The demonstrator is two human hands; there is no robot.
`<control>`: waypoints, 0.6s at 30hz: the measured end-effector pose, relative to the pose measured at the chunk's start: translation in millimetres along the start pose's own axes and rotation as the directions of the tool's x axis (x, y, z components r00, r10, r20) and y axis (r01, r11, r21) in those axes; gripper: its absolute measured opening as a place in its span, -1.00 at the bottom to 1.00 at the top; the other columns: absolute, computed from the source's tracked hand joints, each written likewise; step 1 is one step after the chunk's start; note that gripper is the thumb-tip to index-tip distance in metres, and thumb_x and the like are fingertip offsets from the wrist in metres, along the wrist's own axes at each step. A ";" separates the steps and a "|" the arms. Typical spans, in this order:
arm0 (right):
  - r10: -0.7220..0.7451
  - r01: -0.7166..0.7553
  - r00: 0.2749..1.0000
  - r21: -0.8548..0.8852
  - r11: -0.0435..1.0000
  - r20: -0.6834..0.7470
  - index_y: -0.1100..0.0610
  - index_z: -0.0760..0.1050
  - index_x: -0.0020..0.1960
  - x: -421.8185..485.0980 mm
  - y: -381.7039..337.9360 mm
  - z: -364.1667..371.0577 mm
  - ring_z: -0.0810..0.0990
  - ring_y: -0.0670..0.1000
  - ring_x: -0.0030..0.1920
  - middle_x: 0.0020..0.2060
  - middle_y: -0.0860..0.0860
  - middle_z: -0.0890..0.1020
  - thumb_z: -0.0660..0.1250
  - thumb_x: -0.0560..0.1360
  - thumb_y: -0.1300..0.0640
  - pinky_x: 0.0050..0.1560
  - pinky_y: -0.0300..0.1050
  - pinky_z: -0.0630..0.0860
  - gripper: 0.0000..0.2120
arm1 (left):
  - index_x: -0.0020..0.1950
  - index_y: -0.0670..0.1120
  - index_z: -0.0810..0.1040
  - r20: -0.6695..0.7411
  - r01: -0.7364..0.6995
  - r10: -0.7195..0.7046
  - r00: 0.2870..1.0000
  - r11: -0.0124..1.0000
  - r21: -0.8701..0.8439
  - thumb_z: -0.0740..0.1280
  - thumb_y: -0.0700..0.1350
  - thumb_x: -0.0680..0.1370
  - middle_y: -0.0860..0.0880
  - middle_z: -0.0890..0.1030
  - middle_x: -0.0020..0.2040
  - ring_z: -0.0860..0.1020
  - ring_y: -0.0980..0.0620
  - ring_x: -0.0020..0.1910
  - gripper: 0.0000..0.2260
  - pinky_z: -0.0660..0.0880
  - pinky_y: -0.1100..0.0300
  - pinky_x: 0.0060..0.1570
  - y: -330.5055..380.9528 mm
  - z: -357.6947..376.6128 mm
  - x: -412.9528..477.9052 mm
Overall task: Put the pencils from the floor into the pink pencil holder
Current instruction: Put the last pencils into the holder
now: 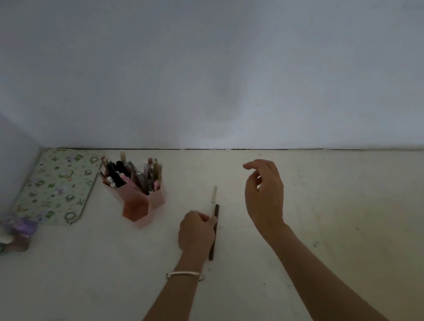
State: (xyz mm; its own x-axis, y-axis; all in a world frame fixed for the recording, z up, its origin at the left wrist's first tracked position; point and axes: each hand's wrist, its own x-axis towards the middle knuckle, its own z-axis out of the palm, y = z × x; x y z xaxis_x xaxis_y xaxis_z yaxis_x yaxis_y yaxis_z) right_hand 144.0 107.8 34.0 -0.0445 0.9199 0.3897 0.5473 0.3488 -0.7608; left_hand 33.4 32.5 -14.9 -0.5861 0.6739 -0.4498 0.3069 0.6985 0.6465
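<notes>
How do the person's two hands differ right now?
The left hand is closed around two pencils, one dark and one pale; the right hand is open and holds nothing. The left hand is low by the floor; the right hand seems raised, fingers loosely curled. The left wrist wears a bracelet; the right wrist is bare. Both reach forward, to the right of the pink pencil holder.

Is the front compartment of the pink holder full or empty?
Empty: the front compartment shows only its bare pink inside, while the rear compartments bristle with pens.
</notes>
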 end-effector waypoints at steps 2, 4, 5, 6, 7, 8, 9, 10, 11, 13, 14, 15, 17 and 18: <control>0.050 -0.050 0.999 -0.003 0.999 -0.003 0.17 0.58 0.02 0.4 1.2 1.0 0.50 -0.19 -0.15 -0.03 -0.03 0.57 0.17 0.47 0.46 -0.23 -0.40 0.41 -0.69 | -0.01 -0.07 0.59 -0.132 -0.126 0.103 0.986 0.974 -0.186 0.38 -0.04 0.55 0.01 0.64 -0.10 0.60 0.04 -0.14 -0.89 0.42 0.34 -0.23 8.7 -14.5 -4.4; 0.136 -0.132 0.988 -0.055 0.990 0.075 0.15 0.57 0.04 0.2 3.9 6.0 0.52 -0.18 -0.19 -0.05 -0.03 0.59 0.19 0.49 0.40 -0.16 -0.42 0.44 -0.73 | -0.05 -0.03 0.55 -0.313 -0.298 0.198 0.929 0.902 -0.312 0.38 -0.09 0.55 0.08 0.60 -0.18 0.55 0.13 -0.21 -0.96 0.42 0.41 -0.26 20.6 -36.0 -11.1; 0.197 -0.181 0.967 -0.107 0.978 0.160 0.15 0.57 0.06 -1.2 7.1 10.1 0.54 -0.16 -0.17 -0.07 -0.01 0.61 0.20 0.51 0.35 -0.09 -0.32 0.49 -0.76 | -0.04 -0.02 0.54 -0.391 -0.366 0.224 0.893 0.866 -0.339 0.38 -0.10 0.55 0.10 0.59 -0.19 0.54 0.16 -0.22 -0.96 0.44 0.42 -0.23 25.5 -45.5 -14.7; 0.269 -0.231 0.926 -0.167 0.959 0.266 0.14 0.55 0.10 -3.7 8.6 17.2 0.59 -0.06 -0.13 -0.09 0.02 0.62 0.21 0.52 0.29 -0.04 -0.19 0.53 -0.78 | -0.03 -0.01 0.53 -0.449 -0.415 0.237 0.861 0.839 -0.351 0.38 -0.10 0.55 0.10 0.58 -0.18 0.54 0.16 -0.20 -0.95 0.46 0.42 -0.19 28.3 -54.9 -17.1; 0.344 -0.266 0.862 -0.243 0.933 0.373 0.14 0.52 0.15 -8.4 10.6 24.9 0.61 0.04 -0.09 -0.09 0.06 0.63 0.22 0.54 0.21 -0.02 -0.09 0.55 -0.79 | -0.02 -0.01 0.53 -0.479 -0.441 0.243 0.843 0.823 -0.358 0.38 -0.09 0.55 0.10 0.58 -0.16 0.55 0.14 -0.18 -0.95 0.47 0.38 -0.16 29.7 -61.4 -19.8; 0.403 -0.263 0.794 -0.339 0.903 0.456 0.14 0.46 0.21 -15.2 11.8 33.4 0.62 0.10 -0.07 -0.08 0.09 0.63 0.22 0.56 0.13 -0.02 -0.05 0.55 -0.76 | -0.01 -0.01 0.52 -0.491 -0.453 0.246 0.836 0.814 -0.363 0.38 -0.08 0.56 0.08 0.59 -0.15 0.56 0.11 -0.16 -0.94 0.49 0.33 -0.14 29.8 -66.0 -22.0; 0.439 -0.213 0.741 -0.441 0.872 0.509 0.14 0.39 0.27 -23.5 13.4 40.9 0.61 0.12 -0.05 -0.04 0.11 0.62 0.20 0.58 0.05 -0.03 -0.03 0.55 -0.70 | -0.01 0.00 0.52 -0.490 -0.458 0.250 0.835 0.809 -0.369 0.37 -0.08 0.56 0.08 0.59 -0.14 0.57 0.08 -0.15 -0.94 0.51 0.27 -0.13 29.5 -67.9 -24.3; 0.453 -0.139 0.707 -0.522 0.841 0.542 0.13 0.30 0.32 -33.0 14.4 48.0 0.61 0.12 -0.04 -0.01 0.11 0.61 0.19 0.59 -0.01 -0.03 -0.01 0.55 -0.63 | 0.00 0.00 0.51 -0.486 -0.459 0.252 0.837 0.807 -0.372 0.37 -0.08 0.56 0.08 0.59 -0.14 0.57 0.05 -0.13 -0.94 0.53 0.22 -0.12 27.3 -69.2 -25.5; 0.446 -0.067 0.697 -0.569 0.820 0.561 0.13 0.23 0.38 -42.4 15.4 53.5 0.61 0.12 -0.03 0.01 0.10 0.60 0.18 0.60 -0.01 -0.03 0.01 0.57 -0.58 | 0.00 0.00 0.51 -0.485 -0.459 0.252 0.837 0.806 -0.374 0.37 -0.09 0.56 0.08 0.58 -0.14 0.57 0.06 -0.13 -0.94 0.54 0.20 -0.11 25.2 -69.9 -26.8; 0.399 0.019 0.705 -0.578 0.816 0.586 0.12 0.12 0.47 -56.0 17.4 61.2 0.62 0.12 -0.02 0.03 0.10 0.58 0.14 0.60 0.11 0.01 0.04 0.58 -0.53 | 0.01 -0.01 0.53 -0.510 -0.464 0.243 0.825 0.807 -0.366 0.37 -0.09 0.56 0.12 0.57 -0.15 0.55 0.19 -0.13 -0.94 0.51 0.28 -0.12 19.1 -72.5 -27.2; 0.376 0.024 0.712 -0.556 0.831 0.593 0.11 0.13 0.48 -57.5 17.3 62.5 0.61 0.13 -0.02 0.03 0.11 0.58 0.13 0.58 0.17 0.02 0.06 0.58 -0.52 | 0.01 -0.02 0.54 -0.535 -0.471 0.238 0.811 0.809 -0.353 0.37 -0.09 0.56 0.13 0.57 -0.15 0.54 0.25 -0.13 -0.94 0.49 0.34 -0.13 15.7 -74.4 -26.6; 0.356 0.002 0.724 -0.518 0.855 0.591 0.11 0.17 0.46 -55.1 14.9 62.4 0.61 0.13 -0.04 0.01 0.11 0.58 0.13 0.56 0.20 0.01 0.07 0.58 -0.52 | 0.02 -0.03 0.55 -0.561 -0.476 0.233 0.794 0.812 -0.337 0.37 -0.08 0.56 0.12 0.58 -0.15 0.54 0.26 -0.13 -0.93 0.48 0.40 -0.14 12.5 -76.7 -25.4; 0.287 -0.067 0.781 -0.383 0.921 0.554 0.09 0.25 0.42 -43.4 2.6 60.4 0.60 0.08 -0.12 -0.05 0.07 0.58 0.19 0.53 0.20 -0.07 0.04 0.59 -0.54 | 0.03 0.00 0.55 -0.605 -0.483 0.222 0.764 0.819 -0.310 0.35 -0.04 0.57 0.11 0.60 -0.14 0.56 0.18 -0.14 -0.92 0.48 0.41 -0.16 4.2 -83.4 -21.9; 0.227 -0.084 0.827 -0.286 0.955 0.514 0.07 0.27 0.40 -35.6 -6.3 58.0 0.59 0.02 -0.17 -0.09 0.04 0.57 0.22 0.54 0.20 -0.13 -0.04 0.59 -0.56 | 0.02 0.03 0.54 -0.629 -0.491 0.219 0.746 0.818 -0.298 0.33 -0.03 0.57 0.14 0.59 -0.15 0.57 0.18 -0.17 -0.94 0.48 0.42 -0.18 0.4 -87.2 -19.0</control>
State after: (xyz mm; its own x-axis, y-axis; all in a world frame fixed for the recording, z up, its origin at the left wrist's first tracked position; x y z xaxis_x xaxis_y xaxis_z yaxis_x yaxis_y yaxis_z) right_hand 93.7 83.2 -5.2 -0.3421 0.9324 -0.1169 0.7651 0.2042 -0.6106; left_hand -20.7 -1.0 47.6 -0.8419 0.5037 0.1937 0.3158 0.1688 0.9337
